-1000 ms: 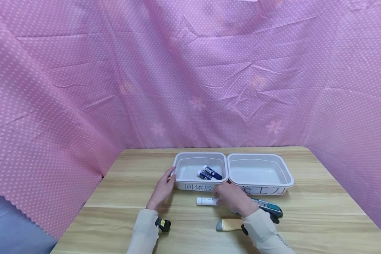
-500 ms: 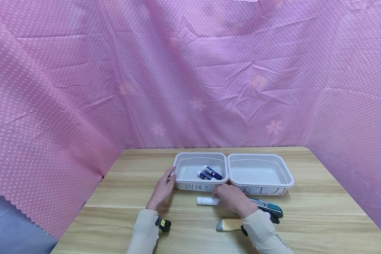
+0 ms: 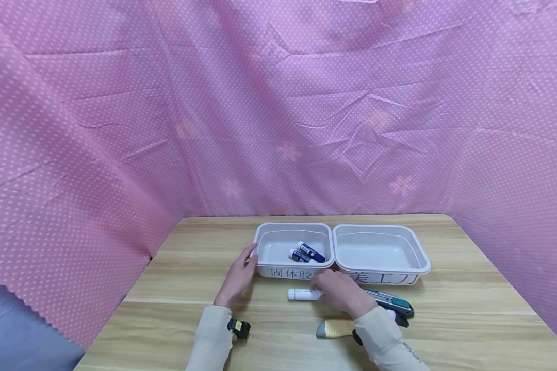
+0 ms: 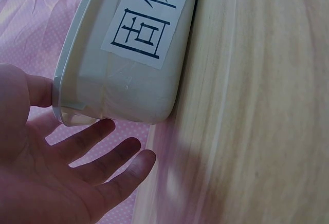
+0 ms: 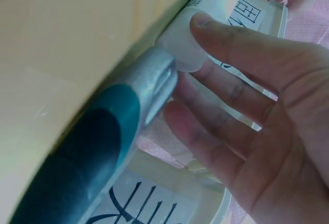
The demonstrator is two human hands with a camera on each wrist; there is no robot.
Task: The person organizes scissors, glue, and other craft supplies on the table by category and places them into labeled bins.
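Observation:
My left hand [image 3: 238, 277] touches the left end of a white plastic bin [image 4: 139, 93], its fingers fairly straight and spread by the rim and wall. Two blue glue sticks [image 3: 312, 251] with white caps lie in that bin. In front of the bins, my right hand [image 3: 341, 289] pinches a white glue stick [image 5: 213, 8] lying on the table; the thumb sits near its translucent end, with fingers on the other side. A teal and grey utility knife [image 5: 110, 126] lies right by that end. In the head view the right hand hides part of both the stick and the knife.
A second white bin [image 3: 420, 269] with a black-lettered label stands against the first one's right side. A yellow-handled utility knife [image 3: 335, 328] lies nearer, partly under the right wrist. Pink dotted cloth [image 3: 278, 129] hangs behind the wooden table [image 3: 167, 309].

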